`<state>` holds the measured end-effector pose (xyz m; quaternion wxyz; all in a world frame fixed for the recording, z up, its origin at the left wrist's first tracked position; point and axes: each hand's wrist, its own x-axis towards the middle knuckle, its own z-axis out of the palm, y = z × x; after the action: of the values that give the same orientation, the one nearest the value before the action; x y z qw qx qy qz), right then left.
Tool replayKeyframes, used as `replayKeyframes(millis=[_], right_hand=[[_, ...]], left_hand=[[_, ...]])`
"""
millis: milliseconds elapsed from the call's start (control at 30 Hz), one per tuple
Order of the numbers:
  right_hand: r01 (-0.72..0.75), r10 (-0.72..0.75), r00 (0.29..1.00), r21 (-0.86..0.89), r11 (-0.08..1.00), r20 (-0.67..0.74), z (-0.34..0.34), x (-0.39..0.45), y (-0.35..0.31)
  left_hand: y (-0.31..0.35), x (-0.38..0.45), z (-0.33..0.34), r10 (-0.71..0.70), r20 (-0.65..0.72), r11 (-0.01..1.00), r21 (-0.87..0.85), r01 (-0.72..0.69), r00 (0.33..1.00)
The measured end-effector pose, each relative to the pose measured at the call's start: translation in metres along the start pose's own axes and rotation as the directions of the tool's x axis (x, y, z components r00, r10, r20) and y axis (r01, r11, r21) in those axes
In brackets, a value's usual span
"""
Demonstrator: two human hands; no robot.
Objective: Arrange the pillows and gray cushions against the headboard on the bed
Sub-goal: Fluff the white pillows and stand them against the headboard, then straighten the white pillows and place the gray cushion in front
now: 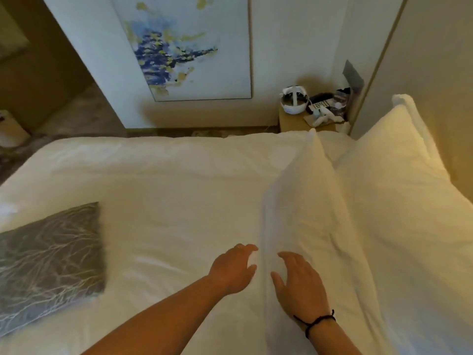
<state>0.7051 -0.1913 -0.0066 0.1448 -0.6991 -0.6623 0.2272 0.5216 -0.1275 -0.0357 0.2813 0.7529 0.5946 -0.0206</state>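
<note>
A white pillow (307, 201) stands on its edge along the white bed (166, 201), leaning toward a second white pillow (399, 180) that rests against the beige headboard (440, 73) on the right. My left hand (234, 269) has spread fingers at the near left side of the standing pillow. My right hand (298, 283), with a black cord on the wrist, lies flat with straight fingers on that pillow's near end. A gray cushion (48, 262) with a pale branch pattern lies flat on the bed at the left.
Beyond the bed's far side, a wooden nightstand (291, 123) carries a white headset (294, 99) and small clutter. A large blue and yellow painting (184, 47) leans on the far wall. Carpeted floor shows at the left.
</note>
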Motion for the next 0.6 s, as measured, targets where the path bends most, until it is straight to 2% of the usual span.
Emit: replayKeyframes(millis=[100,233,333,433,500,600], right_hand=[[0.114,-0.13,0.955,0.073,0.991,0.267,0.048,0.024,-0.058],[0.088,-0.119,0.849,0.084,0.993,0.514,0.114,0.045,-0.138],[0.055,-0.098,0.778,0.089,0.995,0.621,0.164,0.051,-0.201],[0.089,-0.102,0.728,0.054,0.995,0.677,0.214,0.055,-0.263],[0.182,-0.128,0.702,-0.003,0.983,0.701,0.247,0.059,-0.301],[0.405,-0.222,0.648,-0.084,0.91,0.728,0.302,0.07,-0.352]], left_hand=[[-0.081,-0.035,-0.018,-0.219,-0.057,0.964,-0.168,0.207,0.974],[-0.189,-0.095,-0.037,-0.465,-0.104,0.846,-0.344,0.407,0.879],[-0.263,-0.138,-0.041,-0.604,-0.114,0.738,-0.453,0.5,0.789],[-0.328,-0.171,-0.042,-0.701,-0.11,0.638,-0.538,0.551,0.704],[-0.368,-0.187,-0.043,-0.74,-0.093,0.587,-0.572,0.572,0.666],[-0.425,-0.205,-0.04,-0.785,-0.1,0.536,-0.604,0.59,0.612]])
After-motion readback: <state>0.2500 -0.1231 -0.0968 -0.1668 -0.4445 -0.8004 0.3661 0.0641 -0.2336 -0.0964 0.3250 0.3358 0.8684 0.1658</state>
